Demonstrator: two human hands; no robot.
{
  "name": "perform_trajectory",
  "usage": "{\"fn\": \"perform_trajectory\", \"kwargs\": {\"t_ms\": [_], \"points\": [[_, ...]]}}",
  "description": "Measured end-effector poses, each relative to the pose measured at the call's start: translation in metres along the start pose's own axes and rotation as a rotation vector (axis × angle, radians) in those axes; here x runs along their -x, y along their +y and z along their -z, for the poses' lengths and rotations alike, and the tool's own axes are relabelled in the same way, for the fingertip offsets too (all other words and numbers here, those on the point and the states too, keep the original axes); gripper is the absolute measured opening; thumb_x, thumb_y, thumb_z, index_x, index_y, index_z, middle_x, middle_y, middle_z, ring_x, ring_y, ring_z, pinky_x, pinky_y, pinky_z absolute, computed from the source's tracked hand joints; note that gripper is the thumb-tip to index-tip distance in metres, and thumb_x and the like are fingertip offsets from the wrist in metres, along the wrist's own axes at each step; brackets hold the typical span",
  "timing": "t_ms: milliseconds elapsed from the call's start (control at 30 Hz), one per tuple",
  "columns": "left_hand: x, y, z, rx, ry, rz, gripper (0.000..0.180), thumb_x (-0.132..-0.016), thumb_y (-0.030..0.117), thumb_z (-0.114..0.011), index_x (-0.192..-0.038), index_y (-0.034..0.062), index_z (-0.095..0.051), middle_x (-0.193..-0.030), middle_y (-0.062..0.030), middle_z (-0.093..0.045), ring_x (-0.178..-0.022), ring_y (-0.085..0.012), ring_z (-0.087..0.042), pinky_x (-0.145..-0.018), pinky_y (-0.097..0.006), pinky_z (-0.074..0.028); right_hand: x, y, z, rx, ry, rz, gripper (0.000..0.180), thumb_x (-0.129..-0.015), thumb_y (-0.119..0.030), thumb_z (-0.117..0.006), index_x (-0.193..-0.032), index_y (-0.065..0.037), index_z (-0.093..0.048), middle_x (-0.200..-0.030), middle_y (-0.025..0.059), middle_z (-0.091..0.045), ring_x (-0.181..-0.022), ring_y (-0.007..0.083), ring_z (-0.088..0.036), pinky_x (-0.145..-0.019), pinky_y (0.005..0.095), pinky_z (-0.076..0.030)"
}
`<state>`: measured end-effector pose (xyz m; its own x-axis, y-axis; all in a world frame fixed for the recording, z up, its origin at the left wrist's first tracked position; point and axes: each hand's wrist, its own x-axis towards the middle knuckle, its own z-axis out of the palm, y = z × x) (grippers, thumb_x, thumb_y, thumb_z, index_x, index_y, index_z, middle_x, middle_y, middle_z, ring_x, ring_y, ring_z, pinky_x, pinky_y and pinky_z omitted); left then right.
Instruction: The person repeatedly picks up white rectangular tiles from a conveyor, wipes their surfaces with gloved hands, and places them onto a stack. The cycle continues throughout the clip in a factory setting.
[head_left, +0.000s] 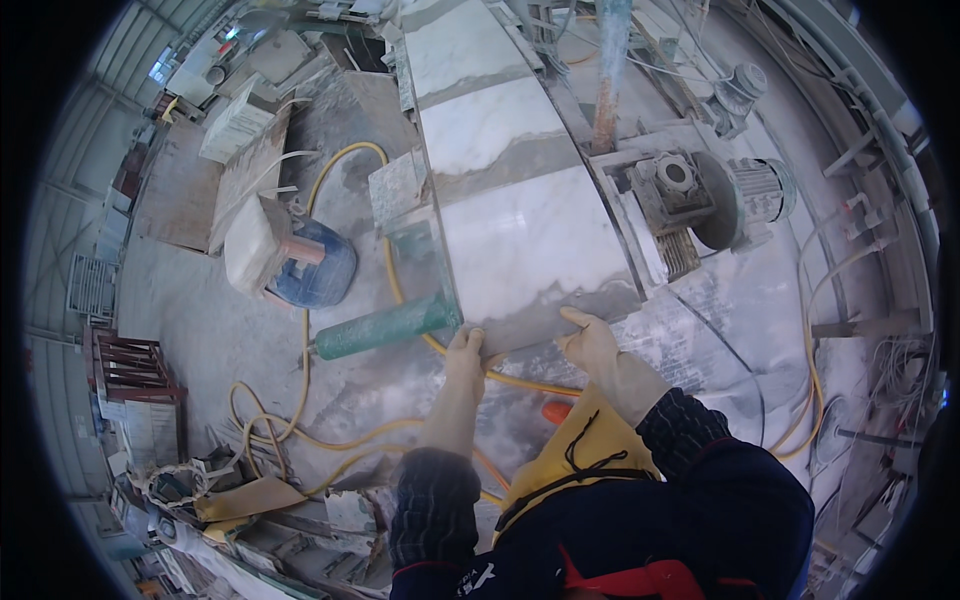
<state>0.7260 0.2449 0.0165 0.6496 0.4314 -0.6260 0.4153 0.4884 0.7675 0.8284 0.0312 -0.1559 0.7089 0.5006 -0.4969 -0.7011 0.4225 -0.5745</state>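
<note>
A line of white marble slabs with grey bands between the white parts runs away from me on a conveyor. The nearest marble slab (530, 240) has a grey strip along its near end. My left hand (467, 345), in a pale glove, is closed on the slab's near left corner. Toward the right of that same end, my right hand (590, 345), also gloved, grips the edge with its thumb on top; its other fingers are partly hidden beneath. Just left of the slab's near corner lies a green roller (385, 328). My yellow apron (580, 440) hangs below my hands.
A dusty gearbox and motor (755, 190) sit beside the conveyor on the right, near a rusty post (608, 90). At left stands a blue barrel (325, 265). A yellow hose (388, 265) loops over the floor. Scrap pieces (300, 530) lie at lower left.
</note>
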Motion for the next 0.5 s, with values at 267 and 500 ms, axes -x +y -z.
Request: {"fn": "perform_trajectory", "kwargs": {"t_ms": [267, 500], "points": [[0.007, -0.020, 0.053, -0.119, 0.039, -0.064, 0.044, -0.100, 0.031, -0.059, -0.132, 0.0005, -0.054, -0.113, -0.0140, -0.067, -0.089, -0.0218, -0.069, -0.079, -0.033, -0.058, 0.059, -0.056, -0.060, 1.194, 0.142, 0.401, 0.057, -0.081, -0.026, -0.080, -0.132, -0.005, -0.064, -0.089, 0.0107, -0.074, -0.077, 0.0185, -0.070, -0.077, 0.0327, -0.056], [0.081, -0.087, 0.136, -0.152, 0.088, -0.026, 0.050, -0.100, 0.037, -0.063, -0.135, 0.0034, -0.054, -0.118, -0.0160, -0.068, -0.109, -0.0234, -0.066, -0.095, -0.035, -0.056, 0.056, -0.062, -0.056, 0.070, -0.219, -0.298, 0.056, -0.099, -0.028, -0.061, -0.145, 0.002, -0.047, -0.137, 0.0187, -0.061, -0.122, 0.0313, -0.062, -0.106, 0.0435, -0.048]]}}
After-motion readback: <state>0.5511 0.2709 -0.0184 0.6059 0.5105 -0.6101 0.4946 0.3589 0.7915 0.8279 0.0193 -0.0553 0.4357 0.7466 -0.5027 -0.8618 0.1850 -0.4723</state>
